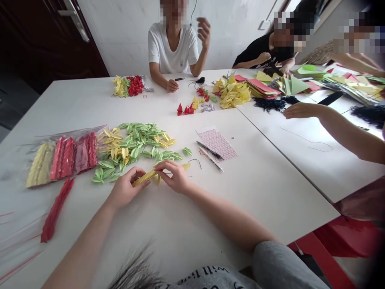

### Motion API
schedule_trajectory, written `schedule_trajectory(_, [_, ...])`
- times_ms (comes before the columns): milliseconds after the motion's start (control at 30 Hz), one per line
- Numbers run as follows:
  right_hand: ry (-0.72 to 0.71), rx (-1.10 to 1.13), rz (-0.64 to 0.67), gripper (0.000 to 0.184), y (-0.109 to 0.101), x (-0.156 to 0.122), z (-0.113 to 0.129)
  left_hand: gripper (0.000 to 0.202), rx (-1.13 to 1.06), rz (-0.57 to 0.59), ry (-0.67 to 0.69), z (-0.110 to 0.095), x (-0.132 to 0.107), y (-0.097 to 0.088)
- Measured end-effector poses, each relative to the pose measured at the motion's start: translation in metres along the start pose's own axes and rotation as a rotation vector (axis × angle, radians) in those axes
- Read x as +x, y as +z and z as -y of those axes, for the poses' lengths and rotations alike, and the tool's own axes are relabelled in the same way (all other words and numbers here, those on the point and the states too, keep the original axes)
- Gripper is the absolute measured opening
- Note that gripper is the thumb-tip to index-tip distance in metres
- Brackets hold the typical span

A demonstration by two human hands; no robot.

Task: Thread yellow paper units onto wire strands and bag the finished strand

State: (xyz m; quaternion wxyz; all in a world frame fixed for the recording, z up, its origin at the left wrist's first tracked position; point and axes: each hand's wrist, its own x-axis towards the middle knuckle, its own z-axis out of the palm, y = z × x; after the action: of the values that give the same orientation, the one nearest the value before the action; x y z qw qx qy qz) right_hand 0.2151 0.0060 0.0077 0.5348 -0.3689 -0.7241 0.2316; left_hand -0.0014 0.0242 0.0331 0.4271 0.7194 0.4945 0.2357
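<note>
My left hand point(125, 187) and my right hand point(174, 176) meet over the white table point(210, 200), both pinched on a stacked row of folded yellow paper pieces point(144, 177). The left fingers grip the row's lower end. My right fingertips close on its upper end, where more yellow folds point(157, 180) poke out below. Just beyond my hands lies a loose heap of green and yellow folded pieces point(132, 146).
Clear bags with yellow and red rows point(61, 157) lie at the left, a red row point(55, 210) nearer me. A sticker sheet point(217, 143) and two pens point(210, 154) sit to the right. Other people sit across and right, with paper piles point(233, 93); a forearm point(339, 128) reaches in.
</note>
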Motion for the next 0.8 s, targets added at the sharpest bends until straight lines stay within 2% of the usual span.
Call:
schedule_trajectory(67, [0.009,0.0,-0.023,0.012,0.001,-0.004,-0.008,0.044,0.046,-0.102,0.031,0.009,0.003,0.007])
schedule_trajectory(200, [0.064,-0.021,0.001,0.011,-0.002,-0.006,-0.013,0.033,0.116,-0.222,0.167,0.024,-0.004,0.014])
schedule_trajectory(367, [0.169,0.007,0.074,0.017,-0.001,-0.006,-0.014,0.016,0.441,-0.432,0.545,0.025,-0.004,0.017])
schedule_trajectory(433, [0.199,0.005,0.091,0.017,0.0,-0.007,-0.015,0.014,0.571,-0.489,0.662,0.023,-0.001,0.018])
schedule_trajectory(633, [0.23,0.008,0.057,0.015,0.006,-0.008,-0.014,0.026,0.725,-0.584,0.808,0.018,0.001,0.016])
schedule_trajectory(800, [0.259,0.031,0.09,0.015,0.007,-0.008,-0.014,0.025,0.777,-0.547,0.861,0.018,0.0,0.012])
